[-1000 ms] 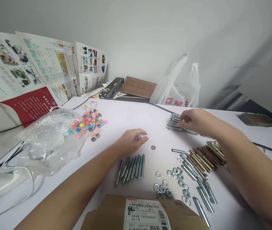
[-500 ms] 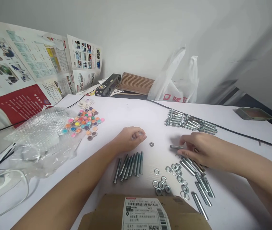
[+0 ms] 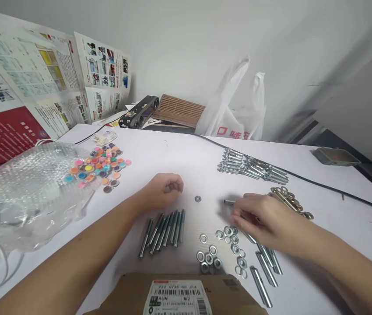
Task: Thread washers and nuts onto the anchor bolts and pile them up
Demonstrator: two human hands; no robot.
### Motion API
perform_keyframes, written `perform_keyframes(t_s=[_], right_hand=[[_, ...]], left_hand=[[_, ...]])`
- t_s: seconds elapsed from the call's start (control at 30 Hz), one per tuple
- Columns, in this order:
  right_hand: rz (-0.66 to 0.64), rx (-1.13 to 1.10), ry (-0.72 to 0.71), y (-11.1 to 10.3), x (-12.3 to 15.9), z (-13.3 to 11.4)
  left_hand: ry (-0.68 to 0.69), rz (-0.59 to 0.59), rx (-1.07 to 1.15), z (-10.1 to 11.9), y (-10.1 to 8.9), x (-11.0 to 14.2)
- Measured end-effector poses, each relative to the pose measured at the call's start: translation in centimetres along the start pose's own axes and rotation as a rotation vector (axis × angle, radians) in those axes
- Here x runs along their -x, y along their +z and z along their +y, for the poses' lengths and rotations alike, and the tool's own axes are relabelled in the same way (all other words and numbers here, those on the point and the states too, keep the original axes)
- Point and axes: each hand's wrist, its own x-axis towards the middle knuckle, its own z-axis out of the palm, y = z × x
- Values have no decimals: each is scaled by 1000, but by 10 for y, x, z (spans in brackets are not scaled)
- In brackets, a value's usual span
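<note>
My left hand [image 3: 166, 190] rests on the white table with its fingers curled in; nothing shows in them. Just below it lies a row of long bolts [image 3: 163, 232], and a single nut [image 3: 198, 198] is to its right. My right hand [image 3: 253, 216] is bent low with fingers and thumb drawn together; what they may hold is hidden. One end of a metal sleeve [image 3: 228, 202] sticks out past its fingers. More metal sleeves [image 3: 261, 286] lie below this hand. Loose washers [image 3: 219, 235] and nuts [image 3: 205, 267] are spread between the bolts and the sleeves.
Assembled expansion bolts [image 3: 251, 166] are stacked behind my right hand, beside a black cable [image 3: 317, 183]. Brass-coloured hardware [image 3: 291, 201] lies behind the right wrist. A cardboard box [image 3: 123, 293] stands at the front. Bubble wrap [image 3: 38, 175] and coloured discs [image 3: 100, 164] are left.
My right hand has shifted left and nearer, its fingers drawing together, and the brass-coloured hardware now shows behind it. The left hand stays curled, slightly farther left. The whole view has swung a little.
</note>
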Motion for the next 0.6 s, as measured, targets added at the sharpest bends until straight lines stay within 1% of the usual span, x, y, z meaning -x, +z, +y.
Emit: perform_keyframes(t_s=[0.07, 0.17, 0.2, 0.27, 0.4, 0.53, 0.6], right_hand=[[27, -59, 27, 13, -8, -18], [53, -17, 185, 37, -31, -44], [49, 16, 227, 43, -40, -50], [-5, 42, 263, 51, -57, -60], [-131, -25, 299, 49, -79, -67], [-181, -67, 346, 45, -86, -69], [-194, -86, 355, 42, -88, -67]], left_hand=[[12, -29, 40, -1, -2, 1], [19, -37, 75, 0, -4, 2], [28, -35, 77, 0, -4, 2], [38, -33, 63, 0, -4, 2], [23, -58, 30, 0, -4, 1], [30, -59, 31, 0, -4, 1], [63, -43, 11, 1, -4, 3]])
